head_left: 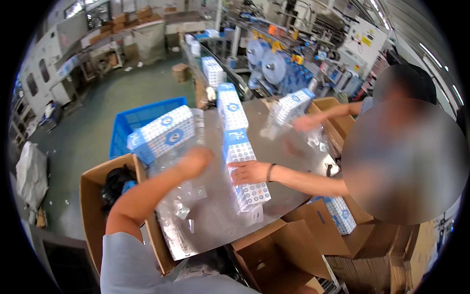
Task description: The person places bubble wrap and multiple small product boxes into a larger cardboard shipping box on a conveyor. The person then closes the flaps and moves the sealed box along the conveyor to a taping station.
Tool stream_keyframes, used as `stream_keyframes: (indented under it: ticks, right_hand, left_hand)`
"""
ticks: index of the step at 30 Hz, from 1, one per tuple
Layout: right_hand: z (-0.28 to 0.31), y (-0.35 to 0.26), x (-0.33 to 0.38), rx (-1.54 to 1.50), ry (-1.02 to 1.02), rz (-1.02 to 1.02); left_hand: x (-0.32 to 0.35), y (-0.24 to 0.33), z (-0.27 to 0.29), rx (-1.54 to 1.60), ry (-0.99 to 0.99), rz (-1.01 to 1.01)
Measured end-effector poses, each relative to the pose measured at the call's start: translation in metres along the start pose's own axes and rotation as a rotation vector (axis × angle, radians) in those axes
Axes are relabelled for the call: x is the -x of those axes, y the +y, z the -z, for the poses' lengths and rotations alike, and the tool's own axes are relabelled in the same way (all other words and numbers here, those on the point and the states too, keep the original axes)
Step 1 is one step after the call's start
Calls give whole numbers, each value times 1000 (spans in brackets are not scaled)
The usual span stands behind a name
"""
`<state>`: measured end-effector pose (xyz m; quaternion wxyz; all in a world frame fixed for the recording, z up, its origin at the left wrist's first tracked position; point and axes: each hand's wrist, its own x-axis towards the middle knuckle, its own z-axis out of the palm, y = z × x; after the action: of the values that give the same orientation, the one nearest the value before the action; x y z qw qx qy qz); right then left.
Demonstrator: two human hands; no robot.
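Observation:
My left hand (196, 161) is smeared by motion above the near left part of the metal table (205, 230). Its fingers do not show clearly. Just beyond it a long white-and-blue patterned carton (169, 133) lies tilted, with clear plastic film (171, 169) around its near side. My right hand is out of view. In the middle of the table, two similar cartons, a far one (232, 108) and a near one (241, 151), lie end to end. A co-worker's hand (250, 173) with a black wristband rests on the near one.
The co-worker's other hand (306, 122) is by a film-wrapped carton (293, 104). A blue crate (122, 128) and a cardboard box (90, 206) holding black material flank the table's left side. An open box (274, 255) stands below its front edge. Machinery with film rolls (273, 67) is behind.

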<state>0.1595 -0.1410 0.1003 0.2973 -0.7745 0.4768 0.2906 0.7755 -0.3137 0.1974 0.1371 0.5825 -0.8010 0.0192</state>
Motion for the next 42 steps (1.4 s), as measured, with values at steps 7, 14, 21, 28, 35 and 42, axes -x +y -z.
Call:
stream_keyframes:
  ticks: [7, 14, 21, 28, 35, 42]
  right_hand:
    - [190, -210, -17, -602, 136, 35]
    - [175, -280, -64, -507, 102, 387]
    - [178, -287, -72, -506, 101, 403]
    - [172, -274, -52, -520, 183, 493]
    - [155, -249, -28, -655, 158, 341]
    - [170, -239, -38, -706, 313, 345]
  left_hand:
    - [-26, -99, 0, -38, 77, 335]
    - [73, -79, -26, 323, -181, 262]
    - [180, 50, -36, 229, -310, 238]
    - [189, 71, -108, -280, -333, 258]
    - [137, 29, -89, -87, -291, 470]
    - [-23, -30, -66, -232, 41, 384]
